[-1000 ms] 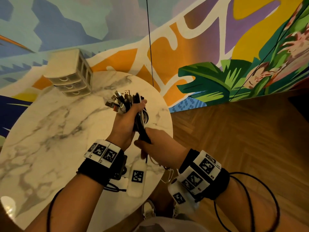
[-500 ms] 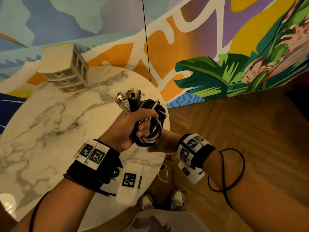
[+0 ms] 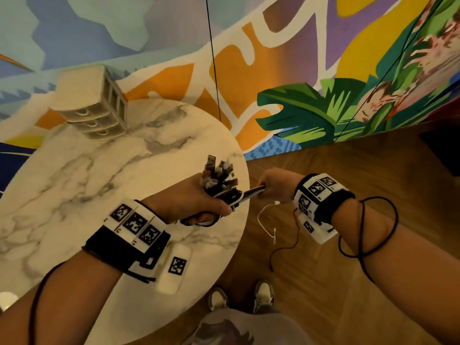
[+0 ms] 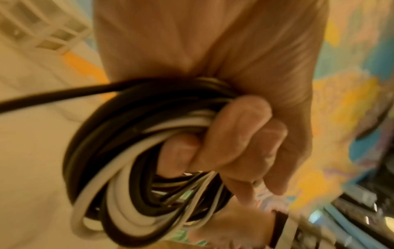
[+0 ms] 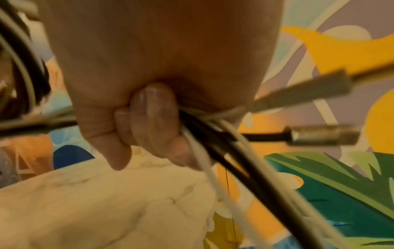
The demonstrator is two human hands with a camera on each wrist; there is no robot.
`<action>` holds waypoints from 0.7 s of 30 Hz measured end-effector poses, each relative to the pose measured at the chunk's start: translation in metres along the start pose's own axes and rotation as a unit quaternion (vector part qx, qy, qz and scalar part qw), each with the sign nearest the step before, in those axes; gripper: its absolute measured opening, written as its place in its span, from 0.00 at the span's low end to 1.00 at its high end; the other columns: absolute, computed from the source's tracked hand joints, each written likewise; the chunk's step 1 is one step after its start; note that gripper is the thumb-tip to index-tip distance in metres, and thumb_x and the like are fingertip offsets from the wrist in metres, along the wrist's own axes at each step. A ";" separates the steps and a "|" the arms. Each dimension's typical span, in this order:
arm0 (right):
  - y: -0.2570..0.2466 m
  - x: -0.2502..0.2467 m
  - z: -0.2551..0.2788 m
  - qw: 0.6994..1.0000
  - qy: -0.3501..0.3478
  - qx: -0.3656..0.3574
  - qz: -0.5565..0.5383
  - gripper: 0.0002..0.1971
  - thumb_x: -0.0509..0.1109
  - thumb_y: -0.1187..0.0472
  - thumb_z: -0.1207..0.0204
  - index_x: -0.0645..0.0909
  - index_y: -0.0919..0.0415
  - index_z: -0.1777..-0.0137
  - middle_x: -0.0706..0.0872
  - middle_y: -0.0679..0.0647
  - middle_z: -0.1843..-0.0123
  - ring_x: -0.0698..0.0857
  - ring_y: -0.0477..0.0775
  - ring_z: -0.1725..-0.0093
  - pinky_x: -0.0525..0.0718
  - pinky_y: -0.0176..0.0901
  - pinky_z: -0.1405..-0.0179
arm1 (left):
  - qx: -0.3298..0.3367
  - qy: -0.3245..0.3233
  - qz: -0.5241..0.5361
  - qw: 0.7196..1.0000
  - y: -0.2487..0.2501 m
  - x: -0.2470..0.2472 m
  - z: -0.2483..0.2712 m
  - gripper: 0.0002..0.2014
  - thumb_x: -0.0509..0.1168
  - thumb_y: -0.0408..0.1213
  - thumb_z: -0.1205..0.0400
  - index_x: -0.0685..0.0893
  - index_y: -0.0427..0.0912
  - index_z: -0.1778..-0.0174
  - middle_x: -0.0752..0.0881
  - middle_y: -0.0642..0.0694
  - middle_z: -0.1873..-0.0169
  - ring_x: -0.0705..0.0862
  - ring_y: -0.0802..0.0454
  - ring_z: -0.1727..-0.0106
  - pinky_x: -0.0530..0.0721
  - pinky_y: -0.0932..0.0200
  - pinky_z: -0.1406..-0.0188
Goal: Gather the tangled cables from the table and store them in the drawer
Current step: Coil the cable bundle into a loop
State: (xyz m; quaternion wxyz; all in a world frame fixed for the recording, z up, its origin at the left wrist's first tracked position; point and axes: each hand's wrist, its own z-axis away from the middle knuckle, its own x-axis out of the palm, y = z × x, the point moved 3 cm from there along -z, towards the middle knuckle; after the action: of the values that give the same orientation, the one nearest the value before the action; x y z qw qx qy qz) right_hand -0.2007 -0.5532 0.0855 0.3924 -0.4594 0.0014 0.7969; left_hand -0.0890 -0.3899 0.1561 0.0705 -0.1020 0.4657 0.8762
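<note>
Painted wall mural (image 3: 298,58) fills the upper field, 10 to 2 o'clock in the head view; wood floor (image 3: 348,183) runs from 3 to 5 o'clock.

Round marble worktop (image 3: 99,183) occupies the left half of the head view. Small three-tier drawer unit (image 3: 94,105) stands at its far edge, about 11 o'clock, all three drawers closed, well apart from both hands.

Left hand (image 3: 189,197) is over the worktop's right edge, fingers curled tight round the cable bundle (image 3: 219,180). Bundle is held clear of the worktop. Its plug ends stick up and away out of the fist toward 12 o'clock. Left wrist view: black and white loops of the coil (image 4: 132,168) hang below the curled fingers (image 4: 234,134).

Right hand (image 3: 273,185) sits at 3 o'clock from the left hand, off the worktop edge, over the floor. It is closed round a run of strands (image 3: 251,191) that stretches between the two fists, long axis roughly along the 9–3 o'clock line. Right wrist view: fingers (image 5: 153,114) clamped on black and white strands, two loose plug ends (image 5: 319,134) pointing toward 3 o'clock.

Thin loose tails (image 3: 268,220), one white and one dark, hang below the right hand toward the floor.
</note>
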 end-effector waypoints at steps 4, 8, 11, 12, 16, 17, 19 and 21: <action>-0.008 -0.004 0.003 0.999 0.016 -0.015 -0.030 0.09 0.68 0.56 0.23 0.87 0.60 0.55 0.88 0.56 0.60 0.83 0.54 0.63 0.83 0.50 0.59 | -0.024 0.044 -0.082 0.995 -0.012 0.006 -0.014 0.09 0.73 0.34 0.26 0.82 0.37 0.69 0.77 0.42 0.81 0.72 0.52 0.84 0.73 0.59 0.79; -0.023 -0.011 0.008 0.989 0.018 -0.045 -0.136 0.15 0.62 0.48 0.18 0.80 0.57 0.60 0.79 0.53 0.67 0.76 0.51 0.69 0.74 0.44 0.67 | -0.024 0.185 -0.077 0.979 -0.020 0.001 -0.024 0.07 0.72 0.35 0.27 0.84 0.38 0.69 0.79 0.48 0.83 0.74 0.58 0.85 0.72 0.64 0.81; -0.033 -0.012 0.013 0.941 0.041 -0.035 -0.334 0.21 0.53 0.47 0.14 0.74 0.58 0.64 0.69 0.50 0.76 0.64 0.47 0.80 0.64 0.38 0.80 | 0.000 0.257 -0.021 0.966 -0.020 0.001 -0.030 0.05 0.71 0.34 0.27 0.85 0.37 0.67 0.79 0.47 0.83 0.74 0.57 0.85 0.71 0.63 0.79; -0.035 -0.012 0.013 0.932 0.061 -0.034 -0.356 0.21 0.51 0.48 0.13 0.73 0.58 0.64 0.68 0.51 0.76 0.63 0.47 0.80 0.63 0.37 0.81 | 0.012 0.272 -0.006 0.962 -0.018 0.001 -0.031 0.04 0.71 0.34 0.26 0.86 0.36 0.64 0.78 0.46 0.83 0.73 0.56 0.85 0.72 0.62 0.79; -0.043 -0.015 0.012 0.926 0.110 -0.039 -0.358 0.20 0.50 0.50 0.13 0.72 0.59 0.62 0.70 0.51 0.73 0.65 0.48 0.78 0.67 0.34 0.83 | 0.034 0.311 0.021 0.950 -0.014 0.002 -0.035 0.04 0.70 0.33 0.26 0.85 0.36 0.64 0.78 0.46 0.83 0.73 0.53 0.84 0.73 0.61 0.80; -0.043 -0.016 0.011 0.929 0.115 -0.044 -0.349 0.20 0.50 0.50 0.13 0.73 0.59 0.62 0.70 0.52 0.73 0.66 0.48 0.77 0.68 0.35 0.82 | 0.034 0.315 0.017 0.948 -0.015 0.002 -0.035 0.04 0.70 0.33 0.27 0.84 0.36 0.65 0.78 0.46 0.83 0.73 0.53 0.83 0.73 0.60 0.79; -0.043 -0.018 0.010 0.942 0.129 -0.058 -0.303 0.20 0.50 0.50 0.13 0.74 0.59 0.63 0.72 0.51 0.72 0.68 0.48 0.75 0.69 0.39 0.74 | 0.034 0.314 0.004 0.949 -0.015 0.001 -0.035 0.04 0.70 0.33 0.27 0.84 0.38 0.66 0.78 0.47 0.83 0.74 0.54 0.83 0.74 0.59 0.78; -0.045 -0.019 0.008 0.955 0.150 -0.066 -0.247 0.21 0.50 0.51 0.12 0.76 0.60 0.60 0.73 0.50 0.71 0.71 0.47 0.72 0.68 0.43 0.69 | 0.043 0.308 -0.016 0.950 -0.016 0.002 -0.033 0.07 0.70 0.33 0.27 0.83 0.45 0.70 0.78 0.50 0.83 0.75 0.54 0.81 0.75 0.58 0.75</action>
State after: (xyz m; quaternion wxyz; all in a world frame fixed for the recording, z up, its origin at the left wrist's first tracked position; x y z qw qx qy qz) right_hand -0.1734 -0.5311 0.1199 0.5411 -0.5849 -0.1061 0.5948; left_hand -0.0832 -0.4085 0.1248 -0.0583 -0.3716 0.5002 0.7800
